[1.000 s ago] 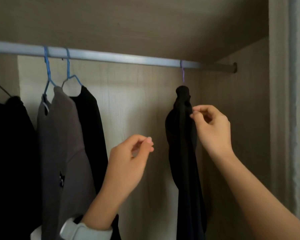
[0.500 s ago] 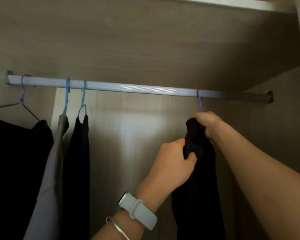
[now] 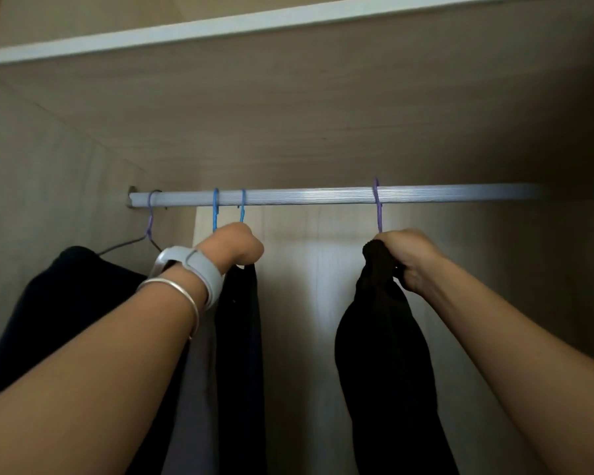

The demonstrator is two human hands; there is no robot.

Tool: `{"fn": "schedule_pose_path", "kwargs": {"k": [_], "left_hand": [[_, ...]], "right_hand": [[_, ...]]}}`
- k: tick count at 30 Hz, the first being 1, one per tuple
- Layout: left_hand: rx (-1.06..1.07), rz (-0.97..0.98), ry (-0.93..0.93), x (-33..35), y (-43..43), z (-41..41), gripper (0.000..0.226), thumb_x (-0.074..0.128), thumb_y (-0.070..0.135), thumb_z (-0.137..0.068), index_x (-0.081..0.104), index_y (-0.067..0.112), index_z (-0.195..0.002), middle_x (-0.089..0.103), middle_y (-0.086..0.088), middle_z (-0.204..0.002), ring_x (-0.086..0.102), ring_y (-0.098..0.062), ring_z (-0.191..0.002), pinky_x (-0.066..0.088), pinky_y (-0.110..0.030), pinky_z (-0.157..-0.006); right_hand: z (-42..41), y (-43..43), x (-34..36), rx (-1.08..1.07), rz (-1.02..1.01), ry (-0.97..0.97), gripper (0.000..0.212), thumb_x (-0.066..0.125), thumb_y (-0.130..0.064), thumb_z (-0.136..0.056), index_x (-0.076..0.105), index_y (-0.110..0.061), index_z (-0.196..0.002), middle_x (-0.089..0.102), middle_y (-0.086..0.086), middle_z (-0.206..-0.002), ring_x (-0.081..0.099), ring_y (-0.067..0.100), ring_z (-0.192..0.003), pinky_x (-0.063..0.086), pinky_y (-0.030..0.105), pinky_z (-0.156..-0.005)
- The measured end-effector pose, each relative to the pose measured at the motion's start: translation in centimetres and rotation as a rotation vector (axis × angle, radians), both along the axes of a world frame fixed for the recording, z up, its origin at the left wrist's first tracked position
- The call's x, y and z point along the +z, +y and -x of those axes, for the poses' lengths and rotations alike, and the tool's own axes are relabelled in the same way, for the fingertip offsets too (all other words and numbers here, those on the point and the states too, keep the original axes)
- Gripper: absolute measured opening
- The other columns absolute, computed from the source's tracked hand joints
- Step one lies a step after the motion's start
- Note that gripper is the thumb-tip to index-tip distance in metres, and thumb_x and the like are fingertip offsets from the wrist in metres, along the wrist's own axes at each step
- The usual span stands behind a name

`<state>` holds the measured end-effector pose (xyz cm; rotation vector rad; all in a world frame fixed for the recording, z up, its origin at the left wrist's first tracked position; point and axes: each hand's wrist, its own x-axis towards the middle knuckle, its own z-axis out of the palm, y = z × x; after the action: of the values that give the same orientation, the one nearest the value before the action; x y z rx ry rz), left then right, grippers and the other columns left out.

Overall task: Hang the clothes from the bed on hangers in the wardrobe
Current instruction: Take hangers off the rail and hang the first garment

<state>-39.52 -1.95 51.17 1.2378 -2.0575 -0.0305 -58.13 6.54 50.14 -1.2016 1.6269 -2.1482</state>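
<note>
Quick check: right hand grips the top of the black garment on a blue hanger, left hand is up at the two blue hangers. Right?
Not quite. In the head view the black garment hangs on a purple hanger, not a blue one, hooked over the rod. The right hand does grip the garment's top, and the left hand is at the two blue hangers.

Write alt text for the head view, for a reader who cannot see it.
At a wardrobe rail, the right hand grips the top of a black garment under its purple hanger; the left hand grips two blue hangers carrying dark clothes.
</note>
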Motion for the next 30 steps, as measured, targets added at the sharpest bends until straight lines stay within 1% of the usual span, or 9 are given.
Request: {"fn": "schedule_pose_path", "kwargs": {"k": [3, 6, 8, 11, 14, 20, 24, 28, 30], "left_hand": [[-0.037, -0.081, -0.036, -0.1, -1.1, 0.5, 0.019, 0.038, 0.004, -0.092, 0.052, -0.001, -0.103, 0.059, -0.016, -0.108, 0.058, -0.032, -0.106, 0.047, -0.036, -0.088], [-0.070, -0.115, 0.016, -0.1, -2.1, 1.4, 0.027, 0.049, 0.004, -0.091, 0.053, -0.007, -0.115, 0.062, -0.017, -0.122, 0.057, -0.032, -0.116, 0.046, -0.037, -0.099], [-0.139, -0.128, 0.153, 0.4, -2.5, 1.6, 0.024, 0.055, 0.006, -0.089, 0.055, -0.008, -0.109, 0.060, -0.016, -0.117, 0.059, -0.031, -0.109, 0.050, -0.031, -0.093], [-0.288, -0.201, 0.410, 1.5, -3.2, 1.3, 0.026, 0.047, 0.005, -0.093, 0.054, 0.004, -0.068, 0.064, -0.001, -0.074, 0.057, -0.020, -0.079, 0.047, -0.018, -0.062], [-0.382, -0.192, 0.589, 2.3, -3.2, 0.4, 0.022, 0.043, 0.003, -0.092, 0.057, 0.004, -0.075, 0.059, 0.008, -0.033, 0.055, -0.013, -0.063, 0.041, -0.020, -0.055], [-0.558, -0.131, 0.608, 1.6, -0.7, -2.1, 0.015, 0.051, 0.006, -0.087, 0.064, 0.002, -0.082, 0.063, 0.009, -0.039, 0.055, -0.010, -0.060, 0.047, -0.023, -0.073], [-0.608, -0.128, 0.596, -1.5, 1.5, -5.2, 0.027, 0.050, 0.011, -0.091, 0.060, 0.009, -0.066, 0.062, 0.010, -0.039, 0.054, 0.000, -0.055, 0.046, -0.005, -0.053], [-0.524, -0.133, 0.517, -5.9, 5.0, -8.4, 0.036, 0.049, 0.022, -0.094, 0.058, 0.014, -0.060, 0.057, 0.010, -0.036, 0.048, 0.003, -0.036, 0.040, -0.005, -0.041], [-0.398, -0.067, 0.427, -7.9, 6.6, -10.4, 0.038, 0.051, 0.027, -0.093, 0.059, 0.011, -0.059, 0.054, 0.007, -0.041, 0.045, -0.002, -0.038, 0.037, -0.012, -0.044]], "right_hand": [[-0.6, -0.8, -0.2, 0.014, -0.018, 0.017, 0.010, 0.049, 0.002, -0.082, 0.056, -0.001, -0.087, 0.050, 0.009, -0.062, 0.050, 0.017, -0.043, 0.038, 0.014, -0.037], [-0.9, -1.3, -0.2, 0.028, -0.020, 0.021, 0.010, 0.050, 0.002, -0.081, 0.057, -0.001, -0.088, 0.050, 0.008, -0.062, 0.048, 0.017, -0.048, 0.038, 0.019, -0.044], [-1.1, -1.5, 0.0, 0.044, -0.002, 0.015, 0.007, 0.051, 0.001, -0.082, 0.057, -0.002, -0.082, 0.051, 0.007, -0.062, 0.049, 0.016, -0.047, 0.039, 0.018, -0.043], [-1.4, -1.4, 0.4, 0.119, 0.052, -0.019, 0.012, 0.052, 0.001, -0.081, 0.058, -0.002, -0.071, 0.053, 0.009, -0.059, 0.052, 0.015, -0.043, 0.042, 0.022, -0.047], [-2.5, -1.3, 0.9, 0.194, 0.118, -0.046, 0.015, 0.053, 0.001, -0.081, 0.058, -0.002, -0.068, 0.052, 0.011, -0.064, 0.051, 0.019, -0.055, 0.041, 0.029, -0.057], [-7.5, -1.3, 0.3, 0.356, 0.249, -0.057, 0.014, 0.055, -0.003, -0.082, 0.056, -0.007, -0.069, 0.050, 0.011, -0.065, 0.048, 0.015, -0.050, 0.040, 0.025, -0.051], [-10.9, -1.6, -2.2, 0.471, 0.219, -0.053, 0.016, 0.052, -0.004, -0.082, 0.051, -0.010, -0.068, 0.042, 0.011, -0.065, 0.041, 0.016, -0.054, 0.035, 0.026, -0.053], [-14.6, -1.4, -6.1, 0.664, 0.208, -0.152, 0.023, 0.051, -0.003, -0.089, 0.050, -0.012, -0.067, 0.055, 0.002, -0.045, 0.056, 0.011, -0.042, 0.047, 0.017, -0.043], [-16.5, -0.8, -8.4, 0.785, 0.213, -0.157, 0.015, 0.054, -0.005, -0.089, 0.053, -0.011, -0.075, 0.064, 0.003, -0.055, 0.063, 0.010, -0.051, 0.052, 0.015, -0.049]]}}
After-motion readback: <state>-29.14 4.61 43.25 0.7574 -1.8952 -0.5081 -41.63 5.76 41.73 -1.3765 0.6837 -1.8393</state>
